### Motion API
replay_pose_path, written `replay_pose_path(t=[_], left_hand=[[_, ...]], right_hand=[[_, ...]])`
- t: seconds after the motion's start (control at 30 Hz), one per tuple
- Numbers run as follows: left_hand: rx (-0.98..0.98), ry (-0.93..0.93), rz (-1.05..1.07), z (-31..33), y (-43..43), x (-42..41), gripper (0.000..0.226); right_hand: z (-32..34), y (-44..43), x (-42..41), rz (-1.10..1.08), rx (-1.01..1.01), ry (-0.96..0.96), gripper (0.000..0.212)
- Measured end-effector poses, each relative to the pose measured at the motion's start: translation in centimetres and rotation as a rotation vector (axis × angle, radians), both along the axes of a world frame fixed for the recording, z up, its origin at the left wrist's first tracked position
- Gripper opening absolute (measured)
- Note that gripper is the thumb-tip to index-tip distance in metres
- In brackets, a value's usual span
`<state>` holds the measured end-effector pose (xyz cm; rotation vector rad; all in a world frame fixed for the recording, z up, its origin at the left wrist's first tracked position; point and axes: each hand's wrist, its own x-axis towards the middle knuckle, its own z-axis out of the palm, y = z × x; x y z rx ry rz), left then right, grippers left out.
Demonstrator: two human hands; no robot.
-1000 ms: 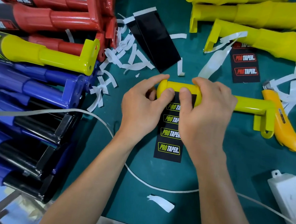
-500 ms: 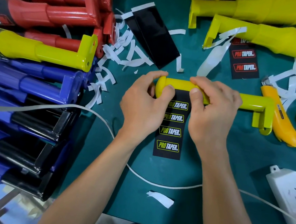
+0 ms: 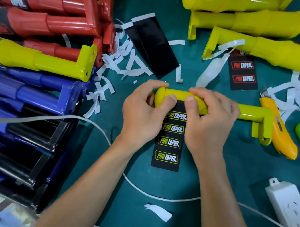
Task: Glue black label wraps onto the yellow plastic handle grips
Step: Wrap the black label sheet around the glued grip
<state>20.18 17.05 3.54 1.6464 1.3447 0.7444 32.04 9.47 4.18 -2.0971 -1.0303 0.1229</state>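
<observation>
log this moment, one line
step: wrapping | left hand: grips yellow handle | right hand: grips handle, thumb on black label | label: mostly flat on mat

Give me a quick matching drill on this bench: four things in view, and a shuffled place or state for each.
Things:
1. yellow grip
2. black label wrap
3. orange knife
4. power strip

Places:
A. near right corner of the green mat
B. held by the left hand and right hand
C. beside the grip's bracket end
D. flat on the mat, top edge at the thumbs

Pairs: 1-B, 2-D, 3-C, 4-A.
</observation>
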Motion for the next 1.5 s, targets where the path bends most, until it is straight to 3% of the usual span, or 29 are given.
replay_pose_path(t=[0.73,0.9,1.23,1.5], left_hand=[[0.020,-0.038,-0.069,0.0,-0.1,-0.2,0.022],[0.034,-0.105,-0.034,-0.1,-0.1,-0.5,0.033],[-0.194,-0.244,-0.093,0.1,1.0,-1.1,0.041],[-0.107,-0.143,-0.097,0.1,1.0,-0.8,0.032]], right_hand=[[-0.1,-0.4,0.8,0.063,-0.027,0.000,0.026],[-0.2,-0.5,0.9,0.076,-0.033,0.016,0.029],[-0.2,-0.6,0.9,0.087,-0.034,0.008,0.026],[-0.1,-0.6,1.1,0.102,-0.049,0.026,0.027]])
